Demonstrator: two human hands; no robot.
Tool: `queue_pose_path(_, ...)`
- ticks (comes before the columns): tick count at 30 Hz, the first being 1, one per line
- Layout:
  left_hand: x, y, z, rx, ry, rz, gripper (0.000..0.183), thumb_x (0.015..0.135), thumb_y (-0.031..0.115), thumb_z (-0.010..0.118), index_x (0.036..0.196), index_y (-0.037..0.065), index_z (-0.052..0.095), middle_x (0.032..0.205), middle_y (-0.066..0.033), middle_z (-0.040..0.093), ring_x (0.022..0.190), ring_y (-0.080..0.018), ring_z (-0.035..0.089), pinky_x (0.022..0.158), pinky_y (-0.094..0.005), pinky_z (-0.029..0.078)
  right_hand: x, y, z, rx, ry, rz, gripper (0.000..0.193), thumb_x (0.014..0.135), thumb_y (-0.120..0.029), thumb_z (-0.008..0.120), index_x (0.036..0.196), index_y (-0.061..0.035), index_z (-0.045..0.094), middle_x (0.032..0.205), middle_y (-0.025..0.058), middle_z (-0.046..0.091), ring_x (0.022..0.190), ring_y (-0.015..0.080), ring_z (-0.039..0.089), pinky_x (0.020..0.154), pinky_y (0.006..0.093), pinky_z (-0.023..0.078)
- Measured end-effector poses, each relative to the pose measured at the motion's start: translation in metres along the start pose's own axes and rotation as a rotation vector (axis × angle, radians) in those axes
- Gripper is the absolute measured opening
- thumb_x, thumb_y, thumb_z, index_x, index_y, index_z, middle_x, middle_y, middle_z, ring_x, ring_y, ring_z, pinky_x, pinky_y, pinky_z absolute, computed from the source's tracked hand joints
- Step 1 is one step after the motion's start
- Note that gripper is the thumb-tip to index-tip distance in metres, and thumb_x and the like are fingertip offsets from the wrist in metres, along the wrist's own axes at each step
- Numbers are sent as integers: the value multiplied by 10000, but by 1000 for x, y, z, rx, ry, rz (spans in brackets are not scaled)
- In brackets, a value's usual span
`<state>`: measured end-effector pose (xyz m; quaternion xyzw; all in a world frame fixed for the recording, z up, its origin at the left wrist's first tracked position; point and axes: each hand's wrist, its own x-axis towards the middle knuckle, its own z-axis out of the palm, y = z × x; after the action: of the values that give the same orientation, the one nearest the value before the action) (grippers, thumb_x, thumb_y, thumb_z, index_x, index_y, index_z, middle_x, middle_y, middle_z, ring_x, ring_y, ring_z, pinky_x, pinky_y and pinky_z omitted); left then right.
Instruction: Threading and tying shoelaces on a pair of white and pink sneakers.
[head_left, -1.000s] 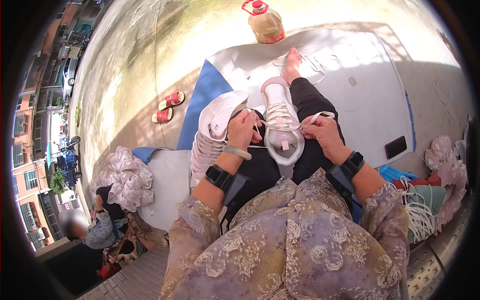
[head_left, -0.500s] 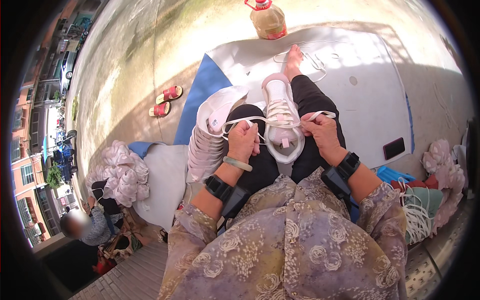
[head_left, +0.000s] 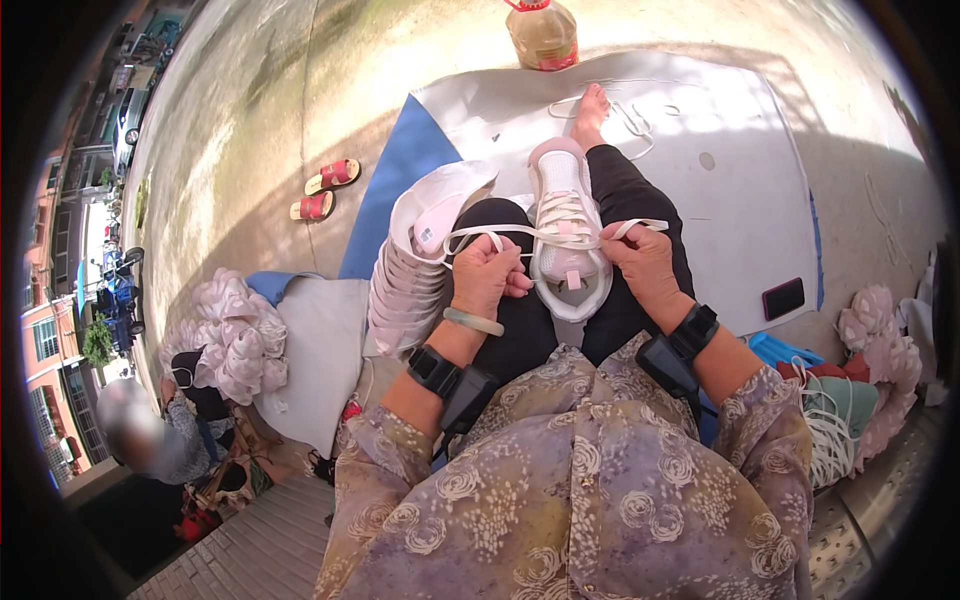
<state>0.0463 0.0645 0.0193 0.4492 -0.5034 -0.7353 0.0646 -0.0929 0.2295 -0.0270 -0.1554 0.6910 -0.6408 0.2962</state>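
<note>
Sunlit ground (head_left: pixel 400 50), left hand (head_left: pixel 485 276), right hand (head_left: pixel 640 262) (both curled), pinching shoelace (head_left: pixel 567 241)

"What's the top like?"

"A loose mauve-and-olive blouse (head_left: pixel 570 480) printed with cream roses and speckled sprigs, a placket down the front, sleeves ending near the elbows."

"And on the arms?"

"A smooth, pale ring-shaped bangle (head_left: pixel 473 321) on the left one; on each, a wide black strap (head_left: pixel 436 373) with a squarish module, and a dark grey block-shaped device (head_left: pixel 468 400) just beside it."

"Below?"

"Plain black close-fitting trousers (head_left: pixel 640 215); the right foot (head_left: pixel 592 115) is bare."
</note>
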Motion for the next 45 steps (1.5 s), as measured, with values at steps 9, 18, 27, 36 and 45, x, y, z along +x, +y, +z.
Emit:
queue_pose_path(9, 8, -4, 3, 249, 43, 143, 125, 839, 65, 561, 953, 16, 575, 690, -39, 586, 497, -92, 574, 408, -182, 436, -1, -9, 2, -592, -52, -221, 187, 762, -169, 630, 701, -18, 537, 647, 128, 581, 604, 293, 579, 565, 372, 447)
queue_pose_path(18, 13, -4, 4, 432, -8, 78, 101, 831, 69, 549, 809, -6, 613, 629, -58, 578, 454, -127, 588, 356, -226, 446, -15, -32, 8, -550, -228, -75, 219, 821, -213, 603, 738, -10, 608, 537, 90, 546, 479, 155, 539, 478, 295, 426)
queue_pose_path(27, 30, -13, 1, 758, -71, 321, 138, 834, 69, 528, 753, -29, 582, 541, -108, 574, 412, -159, 570, 373, -280, 452, -4, -45, 68, -450, -359, 319, 191, 824, -135, 565, 730, 29, 590, 597, 74, 591, 483, 115, 569, 434, 254, 451)
queue_pose_path(36, 41, -7, 0, 1019, -173, 600, 55, 668, 69, 563, 666, 18, 583, 620, -189, 567, 643, -356, 587, 605, -405, 475, -3, -24, 70, -469, -305, 278, 138, 803, -91, 541, 743, 31, 570, 601, 81, 591, 495, 129, 580, 434, 262, 463)
queue_pose_path(45, 43, 4, 0, 787, -317, 235, 123, 766, 107, 533, 807, -9, 520, 617, -205, 588, 642, -354, 610, 639, -414, 491, -11, -25, 61, -291, -312, 180, 152, 869, -61, 458, 936, -31, 592, 658, 26, 574, 507, 75, 532, 467, 216, 457)
